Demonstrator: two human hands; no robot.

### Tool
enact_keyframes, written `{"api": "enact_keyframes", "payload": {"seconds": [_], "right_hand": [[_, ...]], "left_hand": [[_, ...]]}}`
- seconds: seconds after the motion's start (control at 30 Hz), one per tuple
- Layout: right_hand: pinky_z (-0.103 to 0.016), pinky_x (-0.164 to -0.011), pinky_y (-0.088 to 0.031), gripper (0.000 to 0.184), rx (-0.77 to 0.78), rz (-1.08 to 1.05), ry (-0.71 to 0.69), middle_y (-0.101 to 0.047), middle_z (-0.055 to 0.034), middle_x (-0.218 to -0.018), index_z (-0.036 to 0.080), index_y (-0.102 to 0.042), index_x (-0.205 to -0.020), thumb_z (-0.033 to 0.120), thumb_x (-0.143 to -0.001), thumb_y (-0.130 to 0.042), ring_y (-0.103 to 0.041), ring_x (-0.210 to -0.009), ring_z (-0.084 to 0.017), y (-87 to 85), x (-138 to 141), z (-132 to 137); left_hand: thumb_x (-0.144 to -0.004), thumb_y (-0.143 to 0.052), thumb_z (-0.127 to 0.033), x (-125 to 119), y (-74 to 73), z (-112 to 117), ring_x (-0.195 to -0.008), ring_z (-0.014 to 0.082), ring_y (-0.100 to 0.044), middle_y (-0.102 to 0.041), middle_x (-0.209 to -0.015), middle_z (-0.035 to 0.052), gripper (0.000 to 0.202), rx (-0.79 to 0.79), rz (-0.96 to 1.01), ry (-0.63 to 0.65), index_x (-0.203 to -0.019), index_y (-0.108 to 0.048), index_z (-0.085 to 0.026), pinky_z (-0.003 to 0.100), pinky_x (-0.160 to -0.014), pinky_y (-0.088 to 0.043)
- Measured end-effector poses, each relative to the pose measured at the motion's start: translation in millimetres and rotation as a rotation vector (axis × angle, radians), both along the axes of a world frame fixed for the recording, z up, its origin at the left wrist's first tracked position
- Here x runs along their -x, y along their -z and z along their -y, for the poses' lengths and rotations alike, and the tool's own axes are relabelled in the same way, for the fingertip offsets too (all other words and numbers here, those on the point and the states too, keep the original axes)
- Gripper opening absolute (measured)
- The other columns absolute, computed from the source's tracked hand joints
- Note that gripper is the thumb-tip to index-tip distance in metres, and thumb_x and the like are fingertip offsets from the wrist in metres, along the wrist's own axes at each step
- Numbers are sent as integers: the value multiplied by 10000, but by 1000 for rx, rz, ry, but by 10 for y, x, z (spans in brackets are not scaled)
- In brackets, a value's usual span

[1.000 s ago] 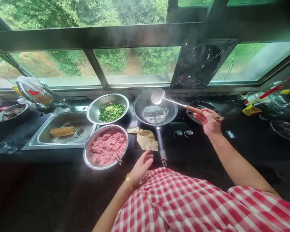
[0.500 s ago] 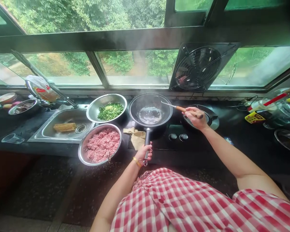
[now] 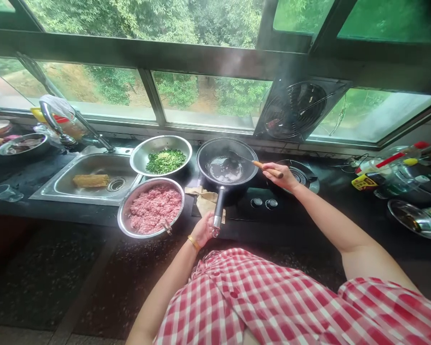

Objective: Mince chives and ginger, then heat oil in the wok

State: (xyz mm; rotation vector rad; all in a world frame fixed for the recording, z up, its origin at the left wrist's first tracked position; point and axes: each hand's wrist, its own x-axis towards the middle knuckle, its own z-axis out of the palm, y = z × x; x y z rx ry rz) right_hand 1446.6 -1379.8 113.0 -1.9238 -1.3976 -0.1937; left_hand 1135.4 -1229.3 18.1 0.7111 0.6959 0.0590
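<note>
My right hand is closed round the wooden handle of a spatula. Its thin metal shaft reaches into the dark frying pan, where its head is hard to make out against the glossy, oily bottom. The pan rests on the stove with its handle towards me. My left hand is at the handle's end, its fingers loosened and partly hidden behind it, no longer wrapped over the top. Left of the pan are a steel bowl of chopped greens and a steel bowl of minced meat.
A beige cloth lies by the pan handle. To the left are a sink holding a brown sponge-like block, and a clear cup. Bottles and a metal lid stand right, a fan behind.
My left hand has loosened from the pan handle and shifted slightly left. My right hand has moved the spatula a little left and lower into the pan. The view has tilted.
</note>
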Motion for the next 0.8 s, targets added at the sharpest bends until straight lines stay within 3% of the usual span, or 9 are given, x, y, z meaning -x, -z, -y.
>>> {"api": "enact_keyframes", "payload": {"seconds": [0.23, 0.4, 0.57, 0.8], "right_hand": [[-300, -769, -512, 200, 26, 59, 85, -679, -10, -941, 242, -641, -936, 337, -778, -563, -650, -789, -165, -75, 216, 309], [-317, -798, -514, 196, -9, -10, 182, -678, -19, -946, 234, -651, -911, 344, -759, -596, -650, -834, -183, -99, 439, 545], [-316, -766, -533, 213, -48, -170, 201, -677, -23, -943, 230, -652, -902, 374, -747, -622, -663, -789, -181, -145, 729, 642], [-355, -763, -557, 267, -168, -417, 228, -699, -38, -860, 219, -659, -888, 425, -719, -653, -678, -778, -210, -80, 916, 538]], "left_hand": [[-867, -444, -411, 639, 363, -120, -522, 95, -587, -599, -698, 15, 349, 35, -93, -74, -1113, -471, -165, 199, -500, -477], [-870, -448, -393, 892, 540, -185, -519, 89, -585, -593, -687, 13, 334, 36, -153, -103, -1104, -481, -157, 197, -500, -478], [-867, -456, -388, 892, 484, -172, -509, 83, -572, -585, -673, 10, 326, 4, -154, -67, -1091, -494, -154, 189, -486, -466], [-855, -473, -402, 802, 350, -110, -512, 83, -573, -585, -677, 13, 347, -8, -110, 5, -1086, -500, -145, 187, -488, -462]]}}
